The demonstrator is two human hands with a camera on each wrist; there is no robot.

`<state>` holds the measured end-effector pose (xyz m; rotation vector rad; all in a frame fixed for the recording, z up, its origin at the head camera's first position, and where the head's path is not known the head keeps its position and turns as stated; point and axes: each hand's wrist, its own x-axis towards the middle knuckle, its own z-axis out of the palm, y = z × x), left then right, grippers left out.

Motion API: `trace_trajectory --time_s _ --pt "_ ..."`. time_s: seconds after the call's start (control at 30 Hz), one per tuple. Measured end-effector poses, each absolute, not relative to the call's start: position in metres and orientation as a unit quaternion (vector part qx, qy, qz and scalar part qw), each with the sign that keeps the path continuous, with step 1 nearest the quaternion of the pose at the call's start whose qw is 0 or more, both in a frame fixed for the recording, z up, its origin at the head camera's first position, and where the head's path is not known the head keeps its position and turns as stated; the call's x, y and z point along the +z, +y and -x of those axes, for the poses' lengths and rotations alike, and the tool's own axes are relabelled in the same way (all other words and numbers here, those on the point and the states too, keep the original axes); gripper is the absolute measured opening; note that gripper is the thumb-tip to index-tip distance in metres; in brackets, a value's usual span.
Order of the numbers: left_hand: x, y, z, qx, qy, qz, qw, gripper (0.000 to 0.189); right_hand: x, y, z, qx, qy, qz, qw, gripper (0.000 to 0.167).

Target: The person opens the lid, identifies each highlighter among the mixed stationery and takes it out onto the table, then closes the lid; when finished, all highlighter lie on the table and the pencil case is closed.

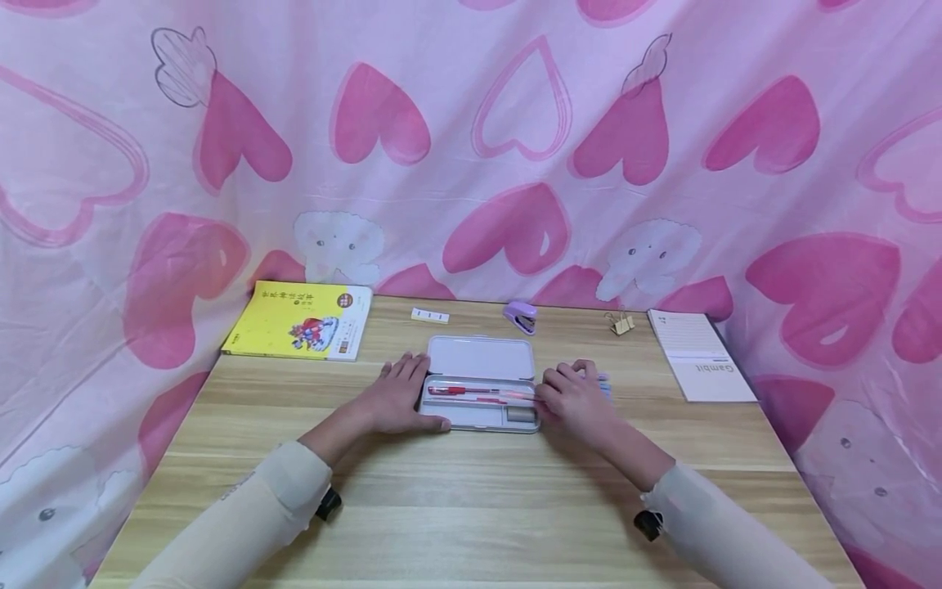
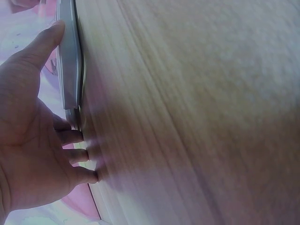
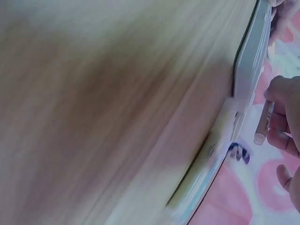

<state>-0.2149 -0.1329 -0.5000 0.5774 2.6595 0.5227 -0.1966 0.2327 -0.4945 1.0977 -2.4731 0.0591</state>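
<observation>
An open white pencil case (image 1: 467,418) lies mid-table, its lid (image 1: 481,358) folded back. Inside are a red pen (image 1: 449,391) and, in the right corner, a small grey object (image 1: 522,415). My left hand (image 1: 397,399) rests along the case's left end, fingers extended onto the table and thumb on the front rim (image 2: 70,65). At the right end, my right hand (image 1: 576,401) pinches a pale pink marker (image 3: 265,121) between thumb and fingers, held above the case. Several pastel markers (image 1: 604,384) lie just right of that hand, partly hidden by it.
Along the back stand a purple stapler (image 1: 521,317), a white strip (image 1: 430,316) and a gold binder clip (image 1: 621,324). A yellow book (image 1: 294,321) lies back left, a white notepad (image 1: 702,357) back right. A pink curtain (image 1: 471,164) hangs behind the table.
</observation>
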Motion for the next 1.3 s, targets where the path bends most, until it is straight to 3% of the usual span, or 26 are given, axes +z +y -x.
trace_trajectory --time_s 0.8,1.03,1.3 --pt "-0.496 -0.131 0.212 0.187 0.943 -0.211 0.178 0.130 -0.519 0.302 0.176 0.030 -0.900 -0.368 0.230 0.019" --pt "-0.495 -0.131 0.212 0.194 0.941 -0.210 0.179 0.129 -0.523 0.309 0.171 0.015 -0.906 -0.368 0.208 0.017" --pt "-0.495 -0.131 0.213 0.189 0.942 -0.210 0.180 0.130 -0.527 0.311 0.170 0.003 -0.900 -0.377 0.219 0.017"
